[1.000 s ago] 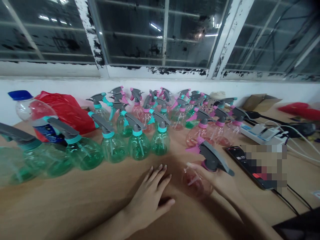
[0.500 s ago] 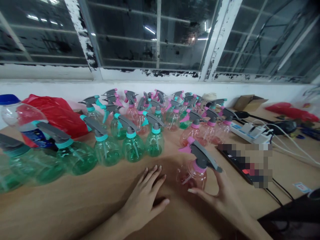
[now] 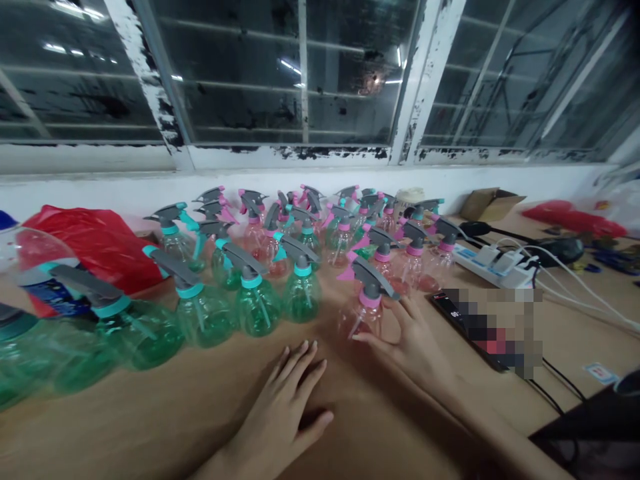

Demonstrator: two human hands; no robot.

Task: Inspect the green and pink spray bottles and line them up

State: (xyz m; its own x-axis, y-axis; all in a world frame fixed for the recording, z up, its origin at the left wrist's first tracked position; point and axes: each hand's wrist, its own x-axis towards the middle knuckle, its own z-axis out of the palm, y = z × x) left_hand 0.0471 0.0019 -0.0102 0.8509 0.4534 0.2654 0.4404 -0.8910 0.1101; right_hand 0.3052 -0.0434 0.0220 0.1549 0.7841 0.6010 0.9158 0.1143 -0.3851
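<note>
My right hand [image 3: 405, 333] curls its thumb and fingers round the body of a clear pink spray bottle [image 3: 361, 319], which stands upright with a grey trigger head and pink collar. Fingers outstretched, my left hand [image 3: 290, 400] lies flat on the wooden table [image 3: 165, 420] and holds nothing. Ahead of it is a row of green spray bottles with turquoise collars, the nearest being one green spray bottle [image 3: 302, 290]. Just behind the held bottle stand several pink ones, among them a pink spray bottle [image 3: 411, 263].
A red plastic bag [image 3: 100, 240] and a large blue-labelled bottle [image 3: 40, 257] are at the left. On the right lie a phone [image 3: 470, 333], a white power strip [image 3: 500, 263] with cables and an open cardboard box [image 3: 490, 203]. A windowed wall closes off the back.
My right hand has moved the pink spray bottle away from me and slightly left, closer to the pink bottles behind. My left hand stays flat on the table. The view has shifted slightly.
</note>
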